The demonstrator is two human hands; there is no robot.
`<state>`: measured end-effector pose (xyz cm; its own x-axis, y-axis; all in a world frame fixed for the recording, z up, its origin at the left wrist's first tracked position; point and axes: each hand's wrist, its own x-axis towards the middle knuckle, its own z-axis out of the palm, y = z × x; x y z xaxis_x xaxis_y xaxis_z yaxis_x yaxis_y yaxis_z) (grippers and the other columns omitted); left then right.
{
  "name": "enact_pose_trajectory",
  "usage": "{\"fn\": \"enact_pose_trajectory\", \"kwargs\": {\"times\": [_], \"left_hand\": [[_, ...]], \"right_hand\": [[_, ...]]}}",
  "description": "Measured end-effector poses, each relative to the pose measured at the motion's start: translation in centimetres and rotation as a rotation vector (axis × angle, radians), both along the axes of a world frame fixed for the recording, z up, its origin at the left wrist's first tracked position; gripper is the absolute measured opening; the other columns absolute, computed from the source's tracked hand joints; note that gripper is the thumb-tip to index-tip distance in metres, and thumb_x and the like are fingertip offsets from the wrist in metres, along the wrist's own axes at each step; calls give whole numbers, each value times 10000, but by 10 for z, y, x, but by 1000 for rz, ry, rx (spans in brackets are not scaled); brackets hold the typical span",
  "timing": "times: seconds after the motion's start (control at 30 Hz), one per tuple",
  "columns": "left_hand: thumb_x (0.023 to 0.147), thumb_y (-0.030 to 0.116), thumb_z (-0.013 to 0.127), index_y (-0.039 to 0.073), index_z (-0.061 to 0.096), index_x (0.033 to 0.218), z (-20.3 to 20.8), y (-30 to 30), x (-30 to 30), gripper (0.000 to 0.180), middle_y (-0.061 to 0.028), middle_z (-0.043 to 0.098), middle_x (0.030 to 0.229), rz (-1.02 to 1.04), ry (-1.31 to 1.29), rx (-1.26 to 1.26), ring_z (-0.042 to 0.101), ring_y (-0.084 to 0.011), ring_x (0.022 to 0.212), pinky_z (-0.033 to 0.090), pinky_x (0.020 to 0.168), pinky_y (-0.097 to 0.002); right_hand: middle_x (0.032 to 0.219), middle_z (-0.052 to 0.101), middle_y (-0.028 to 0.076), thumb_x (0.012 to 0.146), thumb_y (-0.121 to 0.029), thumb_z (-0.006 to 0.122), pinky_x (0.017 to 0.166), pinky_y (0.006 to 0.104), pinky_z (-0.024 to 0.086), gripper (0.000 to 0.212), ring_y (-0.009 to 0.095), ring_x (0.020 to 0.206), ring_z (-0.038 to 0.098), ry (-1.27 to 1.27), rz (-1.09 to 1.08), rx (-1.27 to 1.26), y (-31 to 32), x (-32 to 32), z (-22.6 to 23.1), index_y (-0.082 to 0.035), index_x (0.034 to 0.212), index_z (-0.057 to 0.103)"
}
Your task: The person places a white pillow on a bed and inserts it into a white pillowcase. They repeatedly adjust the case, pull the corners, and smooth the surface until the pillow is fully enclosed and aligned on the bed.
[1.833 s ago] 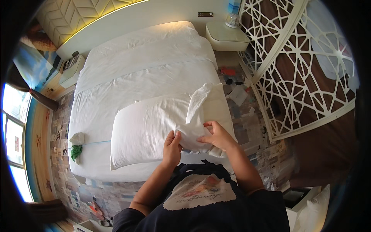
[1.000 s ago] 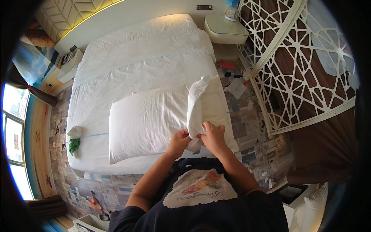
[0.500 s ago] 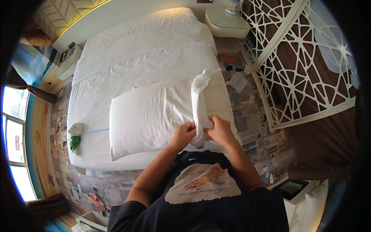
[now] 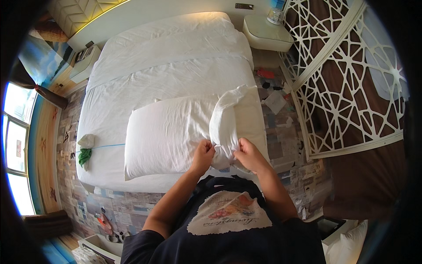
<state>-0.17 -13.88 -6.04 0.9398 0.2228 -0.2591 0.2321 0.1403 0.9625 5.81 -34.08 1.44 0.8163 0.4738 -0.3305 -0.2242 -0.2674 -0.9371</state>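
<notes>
A white pillow (image 4: pixel 252 115) lies across the near part of the bed, its right end bare. The white pillowcase (image 4: pixel 160 136) covers the rest, with its open edge folded back in a loose band across the pillow. My left hand (image 4: pixel 203 156) is closed on the near side of that band, thumb and fingers pinching the cloth. To its right, my right hand (image 4: pixel 250 156) also pinches the pillowcase. Between the hands the cloth is gathered, and a small printed patch shows just below it.
The bed (image 4: pixel 167 57) has a white sheet. A green and white cloth bundle (image 4: pixel 85 154) rests at its left edge. A bedside table (image 4: pixel 268 33) with a glass jar (image 4: pixel 275 16) stands far right, near a white lattice screen (image 4: pixel 351 83). Papers (image 4: pixel 275 102) litter the floor.
The folded band of the pillowcase has spread wider and shifted slightly left. My hands have moved a little farther apart, still pinching the cloth.
</notes>
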Motion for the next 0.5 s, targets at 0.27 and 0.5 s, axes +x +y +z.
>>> {"fn": "enact_pose_trajectory", "kwargs": {"times": [0.27,0.5], "left_hand": [[1011,122,627,63,534,969,33,-9,7,118,20,564,794,19,17,-109,513,-54,678,416,595,-219],[1009,87,620,19,482,1058,36,-10,3,162,-44,585,875,93,80,-161,635,-133,792,519,672,-273]], "right_hand": [[832,684,136,825,-220,791,726,368,513,314,257,785,656,-292,8,-409,17,-2,21,15,961,634],[780,624,83,878,-123,697,629,328,458,198,129,699,550,-216,-56,-104,6,-3,2,29,946,590]]}}
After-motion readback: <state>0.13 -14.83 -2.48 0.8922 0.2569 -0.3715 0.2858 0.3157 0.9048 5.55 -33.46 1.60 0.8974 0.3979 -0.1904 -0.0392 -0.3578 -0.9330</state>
